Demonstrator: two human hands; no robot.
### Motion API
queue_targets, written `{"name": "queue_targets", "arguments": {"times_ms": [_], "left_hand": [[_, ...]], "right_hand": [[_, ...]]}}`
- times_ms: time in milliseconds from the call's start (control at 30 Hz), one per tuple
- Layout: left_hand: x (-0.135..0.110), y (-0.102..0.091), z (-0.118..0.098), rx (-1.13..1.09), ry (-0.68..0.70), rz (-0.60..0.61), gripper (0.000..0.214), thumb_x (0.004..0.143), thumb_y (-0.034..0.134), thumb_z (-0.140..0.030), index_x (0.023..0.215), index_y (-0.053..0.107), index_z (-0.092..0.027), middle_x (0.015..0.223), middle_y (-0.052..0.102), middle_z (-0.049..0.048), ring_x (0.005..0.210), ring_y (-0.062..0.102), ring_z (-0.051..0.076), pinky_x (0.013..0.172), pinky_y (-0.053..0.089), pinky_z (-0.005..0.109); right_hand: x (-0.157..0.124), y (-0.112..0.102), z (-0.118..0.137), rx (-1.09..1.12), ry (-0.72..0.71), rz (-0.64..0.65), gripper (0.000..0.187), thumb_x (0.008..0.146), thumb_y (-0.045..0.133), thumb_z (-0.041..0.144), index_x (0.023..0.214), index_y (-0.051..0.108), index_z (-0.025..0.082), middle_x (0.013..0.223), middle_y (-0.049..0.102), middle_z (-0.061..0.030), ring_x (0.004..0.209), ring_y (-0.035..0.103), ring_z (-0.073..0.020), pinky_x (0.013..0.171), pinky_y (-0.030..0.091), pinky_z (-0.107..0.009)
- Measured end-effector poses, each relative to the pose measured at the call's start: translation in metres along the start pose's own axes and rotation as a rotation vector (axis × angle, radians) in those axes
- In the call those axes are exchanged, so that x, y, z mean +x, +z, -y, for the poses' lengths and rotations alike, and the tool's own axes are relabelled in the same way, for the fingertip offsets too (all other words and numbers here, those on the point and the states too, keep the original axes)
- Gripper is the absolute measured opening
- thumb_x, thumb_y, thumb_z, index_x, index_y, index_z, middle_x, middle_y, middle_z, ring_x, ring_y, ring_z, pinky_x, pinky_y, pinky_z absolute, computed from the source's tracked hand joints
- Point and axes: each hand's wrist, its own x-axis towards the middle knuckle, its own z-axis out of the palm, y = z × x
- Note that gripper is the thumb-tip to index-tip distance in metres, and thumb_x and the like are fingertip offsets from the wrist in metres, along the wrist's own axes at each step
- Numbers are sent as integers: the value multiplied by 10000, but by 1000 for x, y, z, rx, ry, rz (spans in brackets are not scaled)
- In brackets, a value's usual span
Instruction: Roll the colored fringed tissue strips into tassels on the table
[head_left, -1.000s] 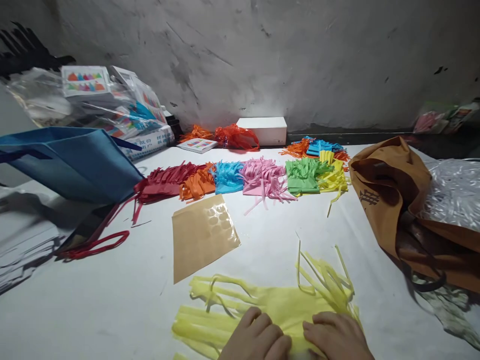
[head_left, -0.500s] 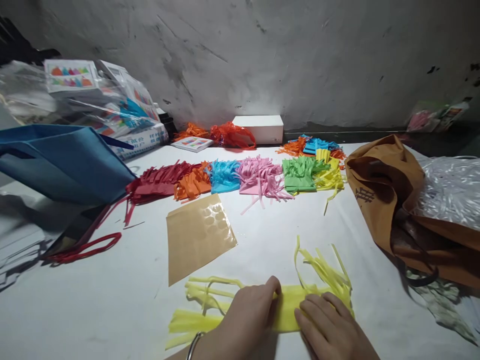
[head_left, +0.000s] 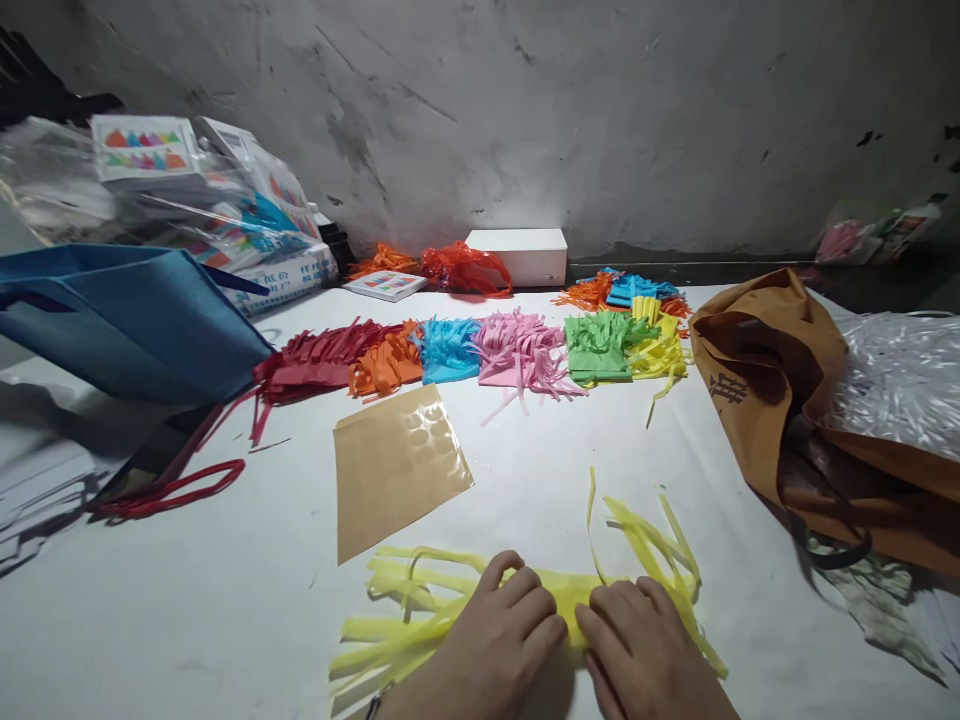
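A yellow fringed paper sheet (head_left: 570,590) lies on the white table (head_left: 225,600) near the front edge, its cut strips trailing out to the left and right. My left hand (head_left: 495,640) and my right hand (head_left: 641,650) rest side by side on its uncut middle, fingers bent and pressing it into a narrow roll. The middle of the paper is mostly hidden under both hands.
A tan sticker sheet (head_left: 397,465) lies just beyond the yellow paper. Behind it runs a row of fringed papers (head_left: 480,355) in red, orange, blue, pink, green and yellow. A blue bag (head_left: 127,320) is at left, a brown bag (head_left: 795,400) at right, a white box (head_left: 517,255) by the wall.
The yellow paper's middle has been rolled narrower, and its strips have drawn in. Both hands have come closer together on it.
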Motion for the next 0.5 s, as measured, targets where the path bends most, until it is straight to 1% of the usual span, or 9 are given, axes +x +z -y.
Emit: {"name": "queue_targets", "arguments": {"times_ms": [100,167,267,367,433,500], "left_hand": [[-2,-2,4,-109,3,-10,214,834,492,-14,915,538,-207,793,648,32,742,551,200,811,370,368],[-5,-3,5,-141,-19,-34,232,823,500,-19,946,542,-211,817,656,31,757,563,199,790,358,355],[-9,-3,7,-131,-79,-41,240,797,516,-25,936,546,-219,823,651,20,756,560,197,815,348,359],[-3,0,8,-110,-199,29,208,813,500,-12,853,530,-214,768,637,9,707,545,189,774,337,352],[5,0,9,-123,-293,107,206,859,475,-13,824,527,-209,748,648,9,664,540,181,736,325,345],[13,-1,11,-144,-362,160,192,892,475,-37,823,536,-205,746,669,14,633,535,180,720,312,346]], "right_hand": [[-10,1,-4,-18,-1,57,365,928,304,2,896,616,189,754,605,-11,712,543,-178,892,364,-391],[-16,-3,-9,22,15,95,316,947,349,27,908,615,193,771,604,-4,725,553,-171,934,355,-402],[-20,-9,-12,57,46,118,244,989,407,118,910,618,211,788,608,4,754,568,-173,960,347,-409],[-19,-8,-10,8,102,95,267,996,401,135,833,595,218,756,584,2,742,555,-184,906,354,-415],[-15,-7,-8,-94,128,92,276,977,422,120,752,545,221,698,535,6,694,520,-194,855,354,-427],[-10,-7,-8,-209,158,124,279,958,437,113,717,512,232,660,502,5,657,490,-213,797,351,-437]]}}
